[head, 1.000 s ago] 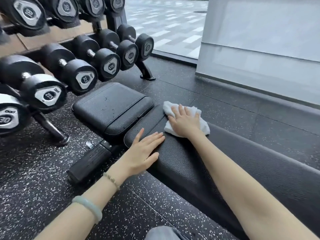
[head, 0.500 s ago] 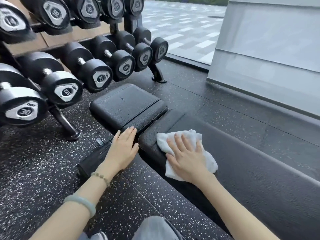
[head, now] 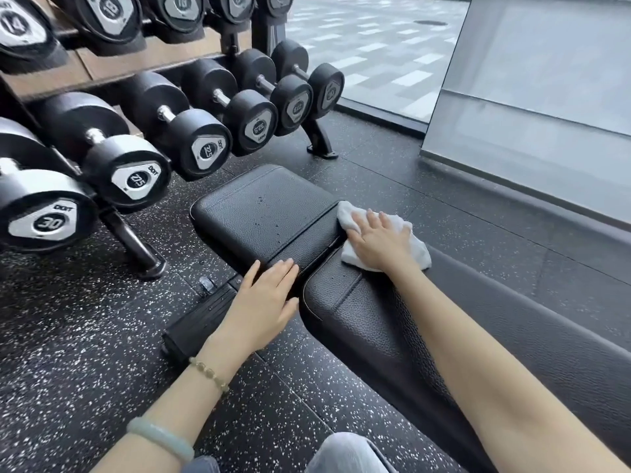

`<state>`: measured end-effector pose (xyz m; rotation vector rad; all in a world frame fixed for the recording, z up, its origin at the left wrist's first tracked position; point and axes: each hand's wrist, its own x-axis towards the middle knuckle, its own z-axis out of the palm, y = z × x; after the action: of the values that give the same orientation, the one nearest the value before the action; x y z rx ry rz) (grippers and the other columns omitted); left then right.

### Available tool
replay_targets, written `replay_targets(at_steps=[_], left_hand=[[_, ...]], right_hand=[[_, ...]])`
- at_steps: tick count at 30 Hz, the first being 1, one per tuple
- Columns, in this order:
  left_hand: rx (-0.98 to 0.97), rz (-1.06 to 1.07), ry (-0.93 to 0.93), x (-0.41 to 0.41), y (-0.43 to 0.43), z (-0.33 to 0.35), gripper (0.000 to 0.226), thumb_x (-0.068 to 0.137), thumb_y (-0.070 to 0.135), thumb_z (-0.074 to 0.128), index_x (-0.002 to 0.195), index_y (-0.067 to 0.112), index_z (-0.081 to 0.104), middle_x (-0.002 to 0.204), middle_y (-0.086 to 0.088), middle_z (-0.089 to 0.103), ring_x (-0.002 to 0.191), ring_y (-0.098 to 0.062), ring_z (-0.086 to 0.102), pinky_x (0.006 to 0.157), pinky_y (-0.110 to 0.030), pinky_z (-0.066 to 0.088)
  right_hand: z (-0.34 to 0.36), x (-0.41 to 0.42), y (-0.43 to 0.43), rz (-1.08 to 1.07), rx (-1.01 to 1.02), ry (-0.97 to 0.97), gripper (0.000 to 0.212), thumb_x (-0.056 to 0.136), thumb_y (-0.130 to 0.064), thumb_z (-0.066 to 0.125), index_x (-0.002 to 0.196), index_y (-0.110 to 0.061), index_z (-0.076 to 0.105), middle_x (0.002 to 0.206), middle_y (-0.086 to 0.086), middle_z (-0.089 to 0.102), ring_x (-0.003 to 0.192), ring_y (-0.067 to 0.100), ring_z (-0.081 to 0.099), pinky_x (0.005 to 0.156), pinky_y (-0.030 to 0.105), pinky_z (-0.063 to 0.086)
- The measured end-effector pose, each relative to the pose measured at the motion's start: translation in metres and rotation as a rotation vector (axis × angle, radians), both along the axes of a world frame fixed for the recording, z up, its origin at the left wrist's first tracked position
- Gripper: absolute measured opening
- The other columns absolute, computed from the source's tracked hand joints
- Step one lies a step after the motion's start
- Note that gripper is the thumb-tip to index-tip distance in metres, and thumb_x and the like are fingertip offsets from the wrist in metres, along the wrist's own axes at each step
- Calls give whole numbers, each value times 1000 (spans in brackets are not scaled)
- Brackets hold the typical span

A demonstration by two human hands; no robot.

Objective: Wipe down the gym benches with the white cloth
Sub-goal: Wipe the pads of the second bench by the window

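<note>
Black padded bench: white cloth on pad joint, pressed beneath right hand, grip wide, fingers straight; left hand at cloth's 7 o'clock, flat, wide; dumbbells at 10 o'clock.

Your right hand covers the middle of the white cloth, so you only see its edges. The long pad runs out of the right edge, your forearm hiding part of it. The top-row dumbbells are cropped above, and the small print on their labels is unreadable
</note>
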<state>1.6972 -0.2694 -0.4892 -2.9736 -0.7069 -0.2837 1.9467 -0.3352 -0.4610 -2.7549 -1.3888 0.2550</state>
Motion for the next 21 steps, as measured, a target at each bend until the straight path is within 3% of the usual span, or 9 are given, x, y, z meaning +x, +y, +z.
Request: replay_targets(at_steps=[3, 7, 8, 11, 13, 15, 18, 21], left_hand=[[-37, -11, 49, -4, 2, 3, 61, 86, 42, 28, 135, 12, 51, 141, -2, 48, 129, -17, 46, 106, -51, 30], [-113, -5, 52, -2, 2, 5, 72, 85, 49, 12, 145, 15, 34, 153, 3, 27, 141, -14, 24, 113, -45, 8], [-118, -8, 49, -2, 1, 6, 70, 85, 47, 14, 143, 14, 37, 151, 1, 31, 140, -15, 27, 113, -45, 10], [-69, -9, 87, -5, -3, 6, 56, 85, 38, 32, 128, 12, 55, 136, -6, 53, 127, -21, 49, 102, -49, 34], [-58, 10, 75, -9, -5, 5, 57, 86, 40, 34, 130, 10, 53, 137, -7, 52, 126, -22, 49, 100, -48, 38], [-95, 30, 84, -16, -10, 5, 66, 87, 46, 25, 142, 12, 40, 149, -4, 35, 135, -21, 37, 109, -45, 26], [-135, 64, 109, -23, -10, 6, 80, 80, 54, 0, 151, 19, 11, 157, 7, 4, 144, -12, 8, 116, -37, 2], [-146, 71, 102, -24, -9, 7, 83, 77, 55, -3, 151, 20, 11, 158, 6, 6, 144, -12, 8, 116, -36, 0]], right_hand=[[0, -16, -6, -15, 3, -27, 51, 99, -51, 11, 145, -33, 22, 159, -2, 10, 146, 19, 2, 108, 64, 0], [-10, -90, -36, 200, 95, -125, 67, 84, -52, -6, 140, -32, 26, 154, -1, 17, 144, 22, 5, 108, 65, -5], [-12, -105, -43, 262, 105, -129, 71, 82, -53, -7, 141, -32, 26, 153, 0, 18, 144, 22, 6, 107, 65, -7], [-12, -110, -45, 319, 95, -135, 75, 81, -55, -9, 144, -36, 26, 154, -2, 20, 144, 21, 9, 105, 61, -10], [-11, -91, -29, 271, 86, -157, 72, 83, -56, -8, 143, -36, 26, 153, -4, 21, 143, 20, 11, 106, 61, -4], [-9, -70, -5, 166, 69, -135, 58, 93, -52, 4, 144, -32, 23, 154, -1, 19, 142, 21, 11, 108, 63, 1], [-5, -55, 21, 48, 24, -23, 56, 98, -49, 11, 150, -30, 10, 160, 1, 4, 146, 23, 1, 109, 65, -6], [-3, -71, 4, 75, -2, -24, 57, 99, -48, 12, 151, -27, 6, 160, 1, 4, 146, 23, -2, 110, 64, -6]])
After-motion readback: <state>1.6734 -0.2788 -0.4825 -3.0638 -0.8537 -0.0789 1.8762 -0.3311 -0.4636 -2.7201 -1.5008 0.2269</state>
